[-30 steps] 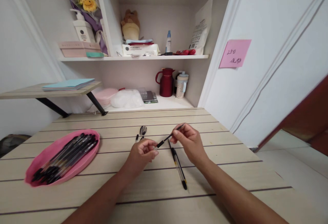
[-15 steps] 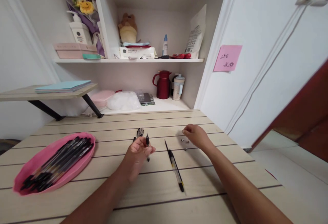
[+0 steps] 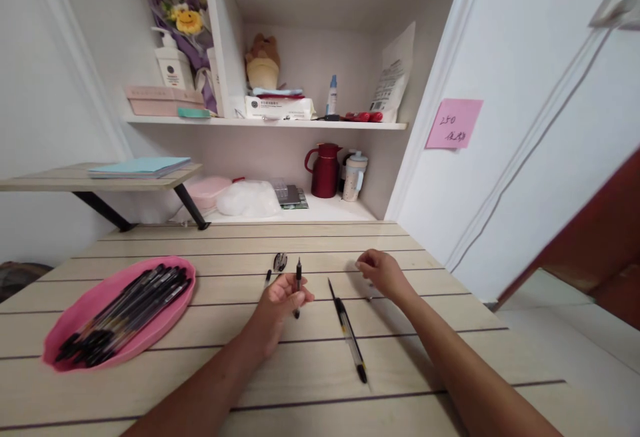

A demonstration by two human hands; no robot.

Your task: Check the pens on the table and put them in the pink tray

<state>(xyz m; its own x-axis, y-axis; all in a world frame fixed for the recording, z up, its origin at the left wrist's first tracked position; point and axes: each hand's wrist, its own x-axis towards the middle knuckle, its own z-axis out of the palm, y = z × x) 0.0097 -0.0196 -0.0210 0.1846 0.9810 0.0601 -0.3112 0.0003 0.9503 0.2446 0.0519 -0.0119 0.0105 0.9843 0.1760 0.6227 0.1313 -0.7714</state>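
My left hand (image 3: 283, 303) is closed around a black pen (image 3: 299, 277), holding it upright with its pointed tip up. To its right, my right hand (image 3: 384, 271) hovers low over the table, fingers pinched together. Whatever may be between those fingertips is too small to make out. Partly hidden beneath it lie tiny shiny pieces (image 3: 370, 298). Between my hands, a clear-barrelled pen with black ends (image 3: 353, 342) lies on the table, and a thin black pointed piece (image 3: 331, 288) extends from beside its upper end.
A pink dish (image 3: 173, 310) full of black pens (image 3: 135, 307) stands at the left. Behind my left hand are a black pen cap (image 3: 269, 275) and a dark oval item (image 3: 281, 261). A raised wooden stand (image 3: 150, 180) and shelves (image 3: 320, 123) border the back.
The whole view has shifted slightly. My right hand has moved a little left and nearer over the tiny pieces, covering more of them. My left hand still holds the pen upright.
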